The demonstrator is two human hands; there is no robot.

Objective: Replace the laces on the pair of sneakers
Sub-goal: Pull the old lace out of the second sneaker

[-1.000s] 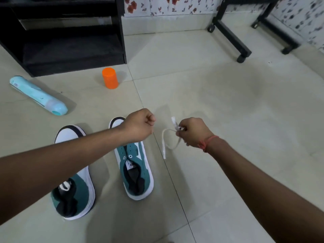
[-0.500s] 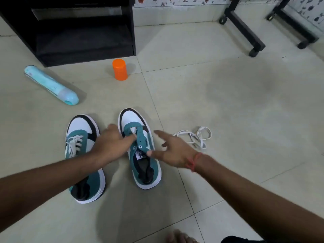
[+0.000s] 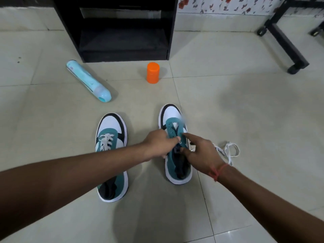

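Both hands work at the right-hand sneaker (image 3: 172,118), which stands on the tiled floor (image 3: 245,106) with its eyelets bare of lace. Left hand (image 3: 158,145) curls its fingers around the left edge of the teal eyelet panel, gripping the shoe at its mid-section. Right hand (image 3: 201,152) rests on the opposite side of the same panel, forefinger extended toward the eyelets; the remaining fingers are bent against the shoe's collar, and whether they pinch anything cannot be told. A red thread band (image 3: 218,171) circles the right wrist. White lace (image 3: 229,151) lies loose in a small heap on the floor just beside the right hand, apart from the shoe. Left-hand sneaker (image 3: 111,130) stands parallel and near, its own white lace threaded through the upper eyelets; the left forearm crosses over its heel half. Farther off, a light blue bottle (image 3: 87,80) lies on its side and an orange container (image 3: 153,72) stands upright, both before a black cabinet (image 3: 122,41). A black wheeled frame (image 3: 287,42) stands at the far right.
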